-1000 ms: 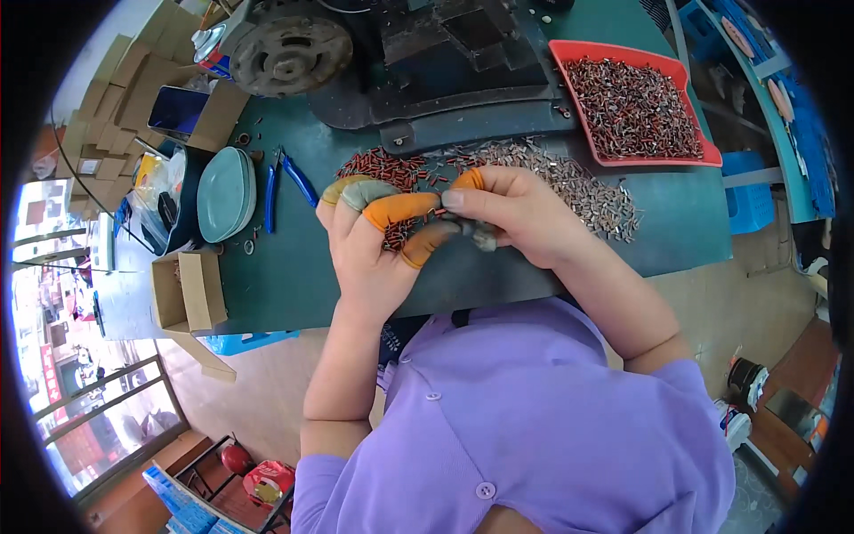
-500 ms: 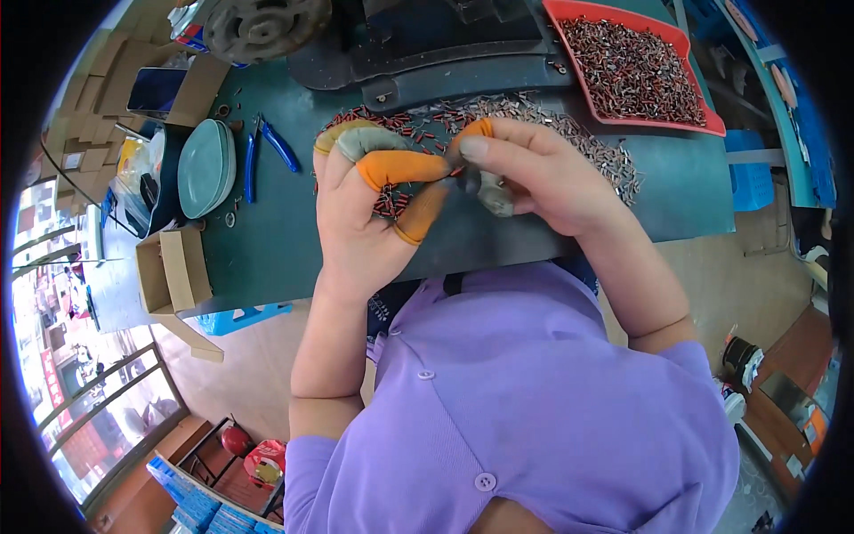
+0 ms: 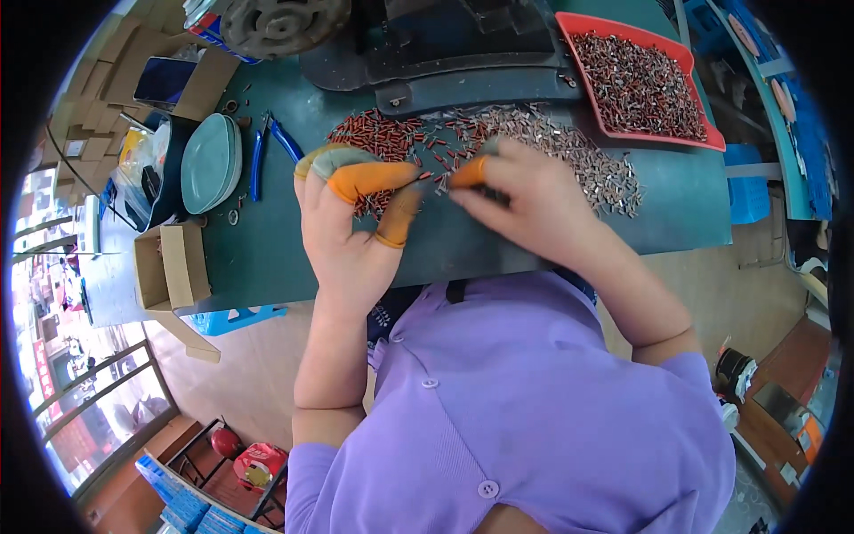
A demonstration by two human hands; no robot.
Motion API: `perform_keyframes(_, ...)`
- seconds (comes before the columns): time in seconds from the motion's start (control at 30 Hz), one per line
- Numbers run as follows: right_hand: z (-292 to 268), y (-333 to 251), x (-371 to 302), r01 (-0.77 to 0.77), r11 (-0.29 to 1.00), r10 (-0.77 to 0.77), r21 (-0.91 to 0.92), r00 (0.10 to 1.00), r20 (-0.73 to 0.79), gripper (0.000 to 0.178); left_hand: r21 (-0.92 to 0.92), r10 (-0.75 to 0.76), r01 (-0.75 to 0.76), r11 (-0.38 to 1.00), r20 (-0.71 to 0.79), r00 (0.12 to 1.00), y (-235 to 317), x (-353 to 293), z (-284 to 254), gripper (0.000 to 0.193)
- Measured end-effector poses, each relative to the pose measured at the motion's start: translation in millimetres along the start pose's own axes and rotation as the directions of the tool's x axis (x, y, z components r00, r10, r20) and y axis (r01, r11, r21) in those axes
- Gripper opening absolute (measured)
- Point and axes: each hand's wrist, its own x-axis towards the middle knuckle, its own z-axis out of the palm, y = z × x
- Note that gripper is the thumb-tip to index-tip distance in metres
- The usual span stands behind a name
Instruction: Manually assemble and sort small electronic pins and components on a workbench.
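Observation:
Orange covers sit on the thumb and index finger of my left hand (image 3: 342,222), with yellow and grey ones on fingers behind. Between that thumb and index finger is a small red cylinder-shaped part (image 3: 424,175), its tip sticking out to the right. My right hand (image 3: 538,196) is a little to the right, blurred, an orange cover on its index finger. Its thumb and index finger are slightly apart, low over the table, with nothing visible between them. Beyond the hands lie a pile of small red parts (image 3: 378,132) and a pile of small silver parts (image 3: 543,133).
A red tray (image 3: 569,53) full of small red and silver parts stands at the back right. Dark machinery (image 3: 471,84) stands behind the piles. Blue-handled pliers (image 3: 257,165), green dishes (image 3: 209,165) and an open cardboard box (image 3: 185,267) are at the left.
My hands have come apart from where they met in the middle. The left moved slightly left with the small red part; the right moved away and lower, fingers turned toward the table.

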Motion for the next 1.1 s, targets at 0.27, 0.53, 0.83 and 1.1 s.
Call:
perform_keyframes(0.27,20,-10,0,0.050,0.970,-0.010,-0.236,0.986,0.165,0.011,-0.036,-0.137,0.137,0.990,-0.004,0.991,-8,-15,-4,0.028)
perform_keyframes(0.53,2,-4,-11,0.180,0.962,-0.134,-0.205,0.966,0.221,0.013,-0.101,-0.175,0.170,0.980,-0.047,0.983,-11,-20,-5,0.026)
perform_keyframes(0.83,13,-24,-25,0.194,0.934,-0.130,-0.300,0.967,0.220,0.024,-0.102,-0.175,0.168,0.981,-0.063,0.983,-8,-25,-7,0.026)
perform_keyframes(1.1,-3,-23,-40,0.299,0.927,-0.220,-0.228,0.923,0.315,0.030,-0.076,-0.158,0.154,0.985,-0.057,0.986,-7,-29,-9,0.026)
